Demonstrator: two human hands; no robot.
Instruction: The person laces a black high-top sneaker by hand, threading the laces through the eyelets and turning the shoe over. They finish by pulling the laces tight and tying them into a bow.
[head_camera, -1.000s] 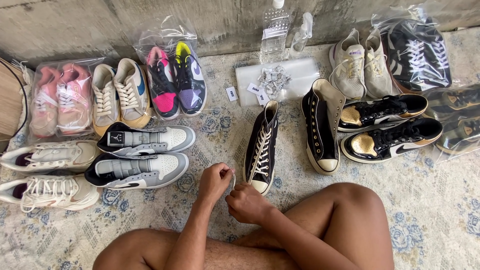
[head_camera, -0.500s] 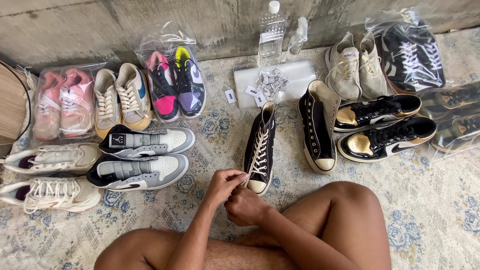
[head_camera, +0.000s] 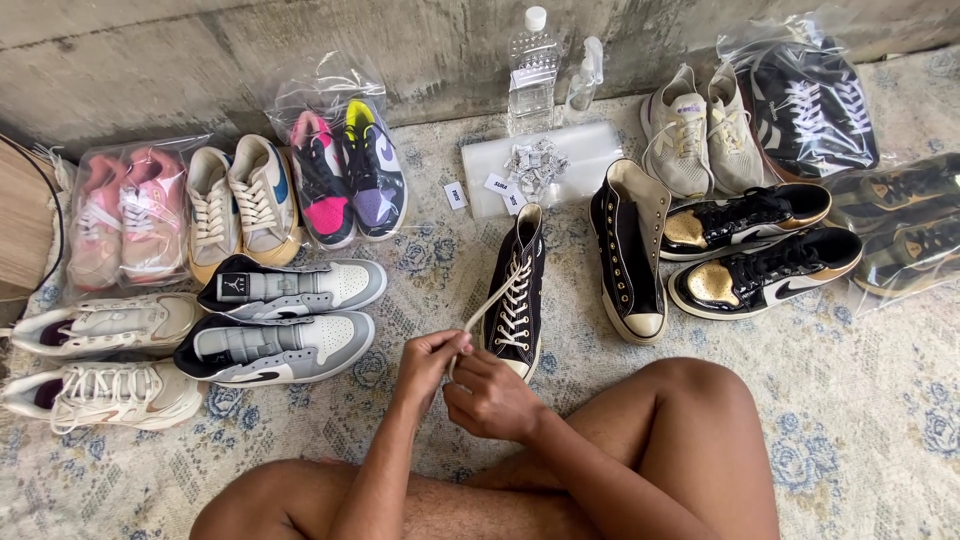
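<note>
Fingertips of the left hand (head_camera: 432, 357) pinch a cream lace (head_camera: 487, 302), drawn taut from the black high-top shoe (head_camera: 516, 292). The right hand (head_camera: 487, 398) is curled just beside it; its grip cannot be told. The shoe lies on a pale floral rug (head_camera: 860, 400) below a grey concrete wall (head_camera: 150, 70); its long axis runs near-far, toe toward the person. Its unlaced mate (head_camera: 628, 252) lies to the right. Beyond, small white rectangular tags (head_camera: 500, 190) lie by a flat clear packet (head_camera: 580, 158). A clear bag (head_camera: 345, 165) holds 2 bright sneakers.
</note>
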